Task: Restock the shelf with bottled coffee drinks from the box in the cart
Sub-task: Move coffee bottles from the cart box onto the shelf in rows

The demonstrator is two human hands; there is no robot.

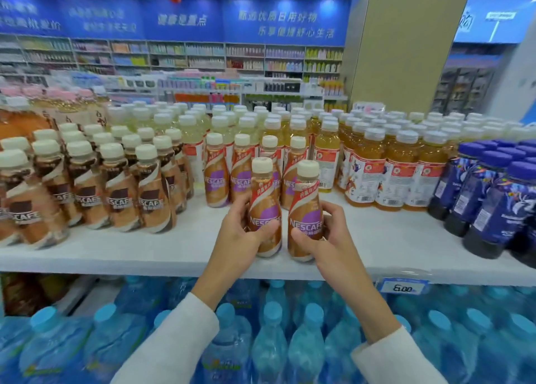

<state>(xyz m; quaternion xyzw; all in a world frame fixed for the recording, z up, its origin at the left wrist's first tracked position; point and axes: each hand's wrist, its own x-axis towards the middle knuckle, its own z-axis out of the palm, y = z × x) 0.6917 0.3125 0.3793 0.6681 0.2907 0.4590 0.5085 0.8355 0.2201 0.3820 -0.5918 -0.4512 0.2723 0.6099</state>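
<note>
Two tan Nescafe coffee bottles with purple patches and cream caps stand upright side by side near the front of the white shelf (pixel 377 238). My left hand (pixel 240 232) is wrapped around the left bottle (pixel 265 206). My right hand (pixel 327 235) grips the right bottle (pixel 304 212). Behind them stands a short row of the same purple-label coffee bottles (pixel 216 174). The box and the cart are out of view.
Brown-label Nescafe bottles (pixel 116 192) fill the shelf's left side. Yellow tea bottles (pixel 391 166) and dark blue bottles (pixel 493 203) stand to the right. Bare shelf surface lies on both sides of my hands. Blue water bottles (pixel 272 340) pack the shelf below, by a price tag (pixel 403 288).
</note>
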